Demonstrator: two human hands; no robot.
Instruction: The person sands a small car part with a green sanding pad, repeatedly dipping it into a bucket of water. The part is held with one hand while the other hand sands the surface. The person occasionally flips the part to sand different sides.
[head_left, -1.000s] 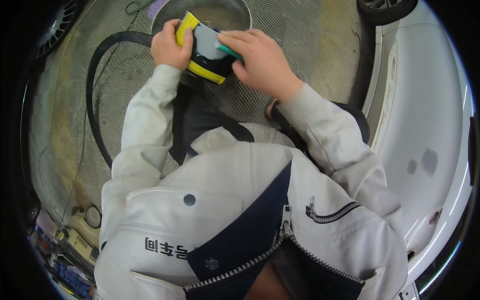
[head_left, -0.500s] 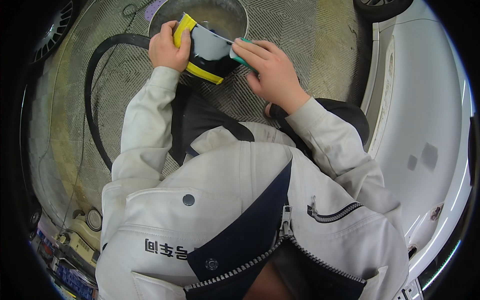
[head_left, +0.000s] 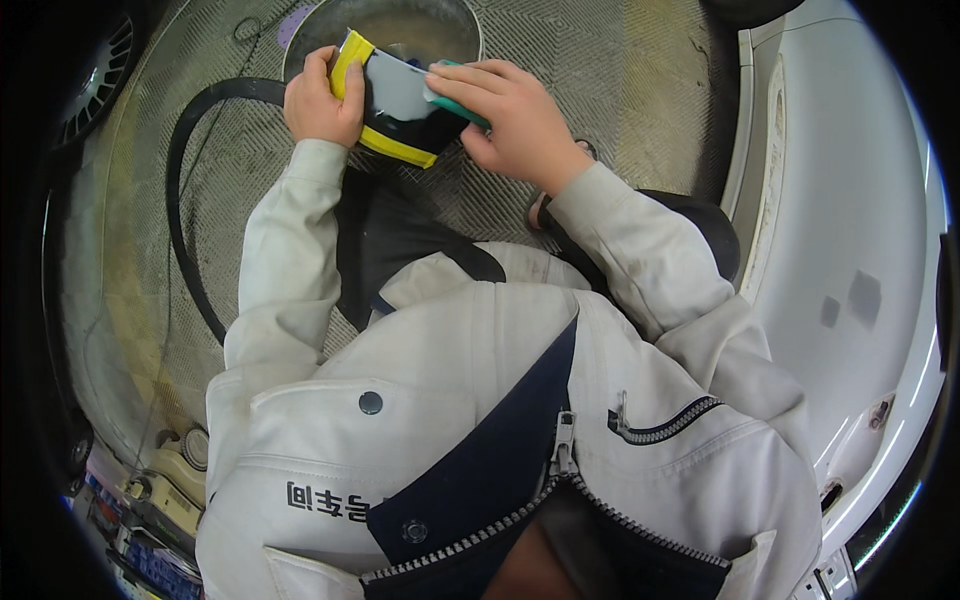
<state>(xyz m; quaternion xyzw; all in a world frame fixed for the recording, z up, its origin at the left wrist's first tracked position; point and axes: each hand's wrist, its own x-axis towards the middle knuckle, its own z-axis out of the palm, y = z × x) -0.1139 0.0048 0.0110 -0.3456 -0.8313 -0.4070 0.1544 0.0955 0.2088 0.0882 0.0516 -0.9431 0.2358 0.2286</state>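
My left hand (head_left: pixel 325 105) grips the left edge of a black curved panel (head_left: pixel 440 128), its thumb over yellow masking tape (head_left: pixel 395 146) that runs along the left and near edges. A grey patch (head_left: pixel 393 88) covers the panel's middle and looks wet. Pressed flat on the panel's right side is a green pad (head_left: pixel 462 112), held under the fingers of my right hand (head_left: pixel 515 115). What lies under those fingertips is hidden. The panel is held tilted over the near rim of a round bucket (head_left: pixel 470 30) with murky liquid in it.
A black hose (head_left: pixel 180 180) loops across the patterned floor at left. On the right stands a light-coloured car body panel (head_left: pixel 830 200) with grey patches. A beige machine (head_left: pixel 165 490) stands at lower left, and a wheel (head_left: pixel 100 70) is at upper left.
My right hand has slid the green pad leftward over the panel onto the grey patch's edge. The whole view has shifted slightly, and my left hand keeps its hold.
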